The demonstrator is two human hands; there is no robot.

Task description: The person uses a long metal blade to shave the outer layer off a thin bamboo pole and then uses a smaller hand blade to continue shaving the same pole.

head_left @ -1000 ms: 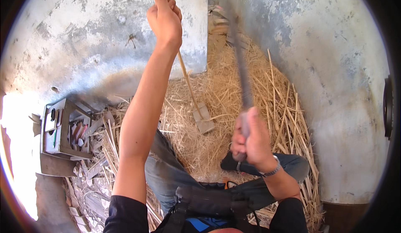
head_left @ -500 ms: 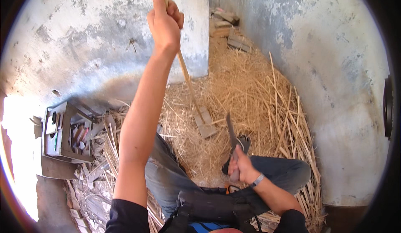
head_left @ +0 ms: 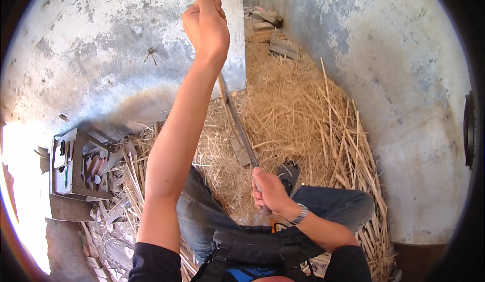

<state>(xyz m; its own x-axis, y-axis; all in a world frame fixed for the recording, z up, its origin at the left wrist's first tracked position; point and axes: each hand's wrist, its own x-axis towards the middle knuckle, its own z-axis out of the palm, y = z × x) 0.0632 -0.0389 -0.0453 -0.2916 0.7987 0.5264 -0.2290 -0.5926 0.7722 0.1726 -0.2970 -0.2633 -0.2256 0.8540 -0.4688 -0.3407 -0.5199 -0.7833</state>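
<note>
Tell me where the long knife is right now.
In the head view, the long knife is near the middle, in the right hand, slanting along the right side of the thin strip.

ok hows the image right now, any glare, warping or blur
Head view: the bright patch at far left is blown out; head view: fisheye distortion bends the right-hand wall along its base, with black corners; head view: the left hand, right hand and long-bladed knife show no obvious motion blur.

Strip (head_left: 227, 107) tan; blade (head_left: 244, 137) dk gry; straw (head_left: 288, 97) gold-yel; wall (head_left: 111, 44) wht w/ blu-gry blotches; jeans (head_left: 204, 216) faded blu; sleeve (head_left: 154, 263) blk; band (head_left: 301, 215) slvr.
</note>
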